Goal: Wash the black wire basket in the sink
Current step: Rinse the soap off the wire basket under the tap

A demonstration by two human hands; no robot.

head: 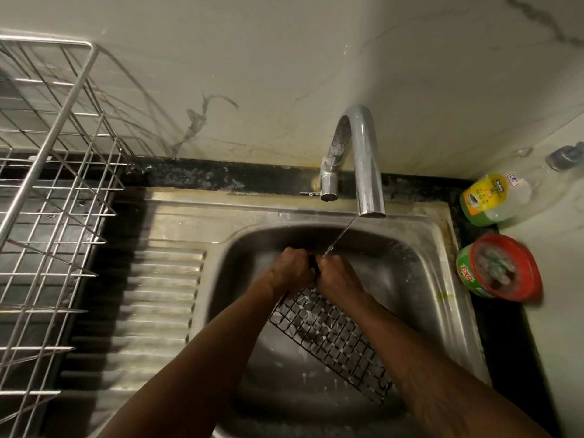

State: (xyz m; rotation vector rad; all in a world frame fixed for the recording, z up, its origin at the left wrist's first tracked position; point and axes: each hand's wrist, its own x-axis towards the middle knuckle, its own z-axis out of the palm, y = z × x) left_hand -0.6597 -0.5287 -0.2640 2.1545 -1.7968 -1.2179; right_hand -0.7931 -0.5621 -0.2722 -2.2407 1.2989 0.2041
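The black wire basket [331, 336] is held tilted inside the steel sink [442, 273], its grid wet and soapy. My left hand [292, 267] and my right hand [339, 276] are both closed on its far end, side by side, right under a thin stream of water from the chrome tap [363, 159]. My forearms cover part of the basket's near edges.
A steel dish rack [53, 200] stands on the left over the ribbed drainboard [151, 311]. On the right counter stand a yellow-green dish gel bottle [486, 197] and a red-rimmed scrub tub [499, 268]. A marble wall rises behind the sink.
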